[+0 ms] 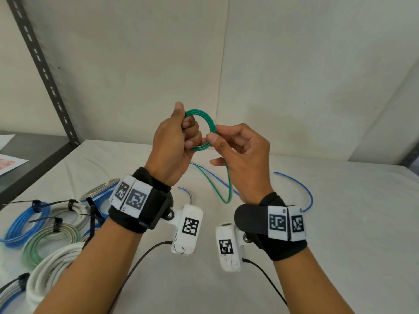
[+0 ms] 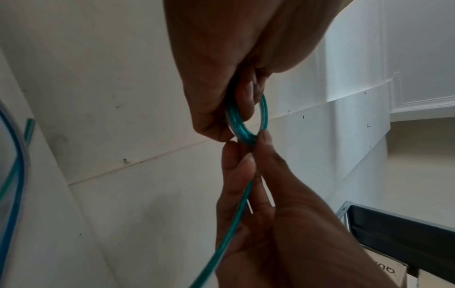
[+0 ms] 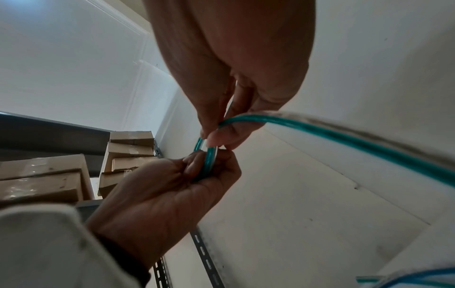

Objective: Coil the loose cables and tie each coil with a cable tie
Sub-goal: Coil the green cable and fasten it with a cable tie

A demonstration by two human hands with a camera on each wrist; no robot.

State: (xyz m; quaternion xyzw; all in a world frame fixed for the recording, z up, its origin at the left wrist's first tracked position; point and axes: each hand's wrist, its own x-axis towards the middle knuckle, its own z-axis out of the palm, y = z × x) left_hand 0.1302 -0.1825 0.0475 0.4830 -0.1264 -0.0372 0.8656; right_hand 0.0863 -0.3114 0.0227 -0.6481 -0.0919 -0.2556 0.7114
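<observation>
- Head view: bright, even, soft light; the white table (image 1: 317, 223) shows only faint shadows under the wrists.
- Wide-angle bend is plain: the shelf post (image 1: 43, 71) leans and the wall seams tilt.
- Left wrist view is dimmer; the left hand (image 2: 236, 58) sits backlit and dark against the pale wall.
- Right wrist view: the green cable (image 3: 344, 140) smears into blur close to the lens, and the edges curve hard.
- No glare anywhere.

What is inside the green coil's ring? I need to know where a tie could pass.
The left hand has curled fingers through the green coil; wall shows through the remaining gap. Where its strands cross under the palm is hidden.
</observation>
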